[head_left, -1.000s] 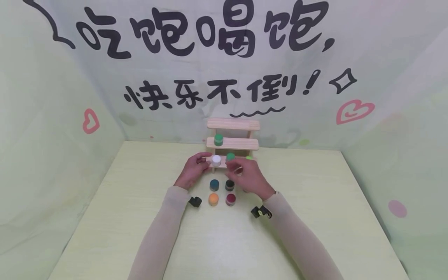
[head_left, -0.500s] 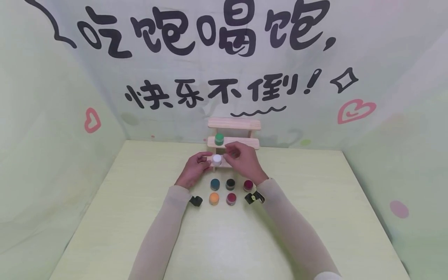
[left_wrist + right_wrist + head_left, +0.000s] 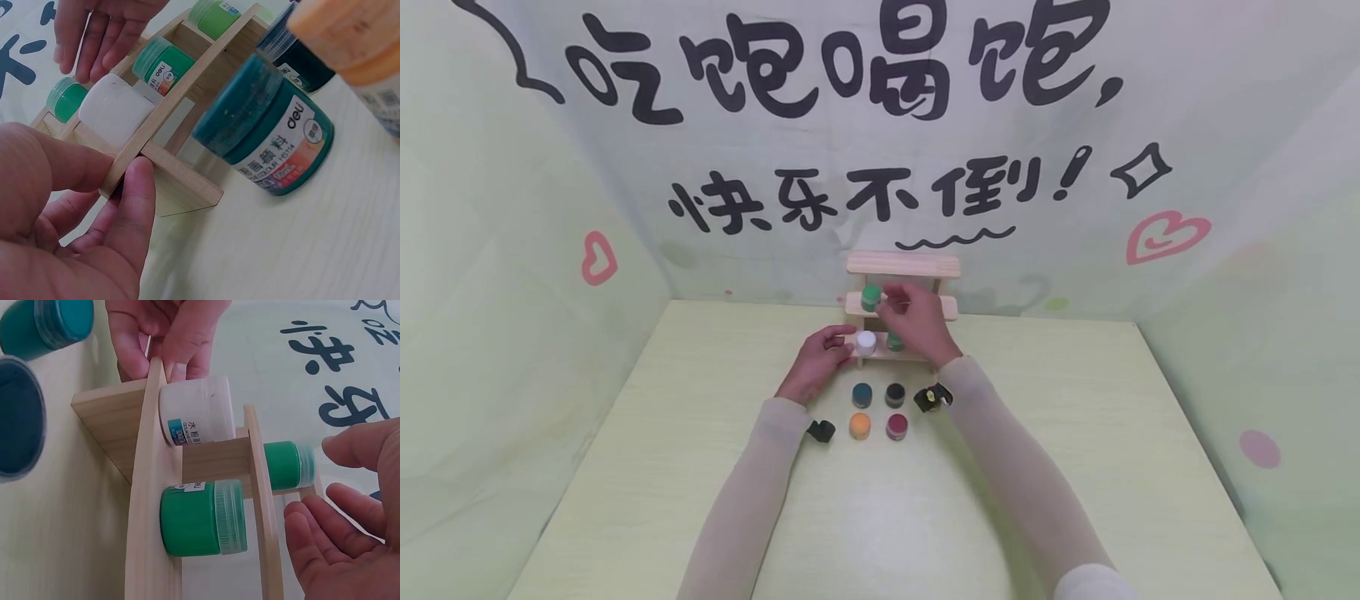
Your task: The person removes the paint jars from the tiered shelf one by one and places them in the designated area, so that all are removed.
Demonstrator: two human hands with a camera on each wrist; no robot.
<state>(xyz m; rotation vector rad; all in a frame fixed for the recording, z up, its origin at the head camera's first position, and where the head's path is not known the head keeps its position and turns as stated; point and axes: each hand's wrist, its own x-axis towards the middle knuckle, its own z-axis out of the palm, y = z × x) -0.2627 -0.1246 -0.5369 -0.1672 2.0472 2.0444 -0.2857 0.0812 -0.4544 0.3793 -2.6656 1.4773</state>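
Near the centre of the head view, the left hand (image 3: 816, 360) pinches the left end of the lowest shelf of the wooden rack (image 3: 904, 264), thumb on one side and fingers on the other. The right hand (image 3: 917, 321) grips nothing: in the right wrist view its fingers are parted and loosely bent, just beside the cap of the upper green jar (image 3: 284, 465). That jar stands on the middle shelf, at right of centre there.

On the lowest shelf are the white jar (image 3: 197, 411) and the lower green jar (image 3: 203, 519); a light green jar (image 3: 215, 19) sits farther along it, at the top of the left wrist view.

The jars look small, light and stiff, probably plastic with paint inside. Their smooth round walls may slip or turn under the fingertips, while the ribbed cap should give better purchase. A thumb-and-finger pinch across the cap or upper wall, from opposite sides, seems best; a squeeze should hardly dent them, but a sideways knock could topple one off the narrow shelf. The rack looks light enough to slide, so the shelf's end is a sensible place to steady it.
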